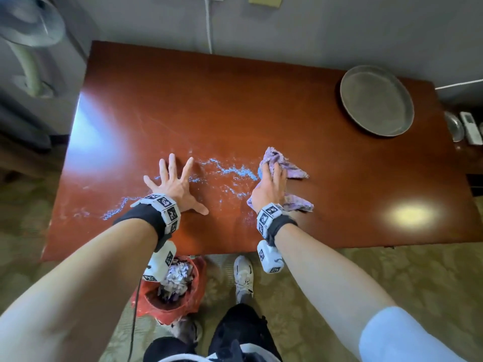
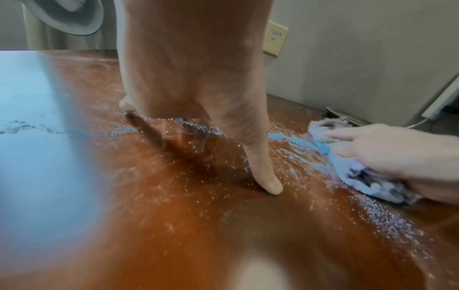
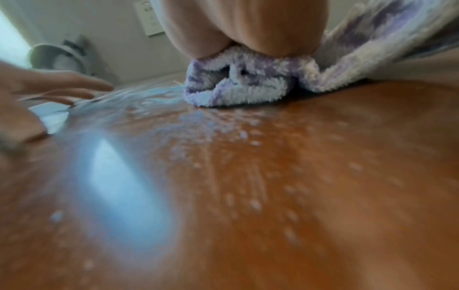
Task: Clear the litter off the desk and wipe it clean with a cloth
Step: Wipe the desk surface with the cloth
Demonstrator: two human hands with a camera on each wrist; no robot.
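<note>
The counter [image 1: 261, 100], a glossy reddish-brown wooden top, filled most of the head view, with window glare on its left part and a smaller bright spot near its right front corner. A grey round tray [image 1: 376, 100] sat at its far right corner, well apart from both hands. On the floor below the near edge stood a red bin [image 1: 170, 296] stuffed with crumpled paper, beside a white shoe [image 1: 243, 279].

A trail of pale blue-white powder [image 1: 230, 171] ran across the middle of the counter, from near its left front edge to the cloth, with loose specks scattered around it; the left wrist view showed the grains lying thick between the two hands.

The cloth [image 1: 285, 165], a purple and white terry rag, lay bunched on the counter right of centre, at the right end of the powder trail. The right hand [image 1: 269, 189] pressed down on it, fingers laid over the top and curled into the folds, gripping it; the right wrist view showed the fabric squeezed under the palm.

The left hand [image 1: 175, 184] rested flat on the counter just left of centre, released and holding nothing, fingers spread wide with the fingertips [image 2: 272, 187] touching the wood amid the powder.
</note>
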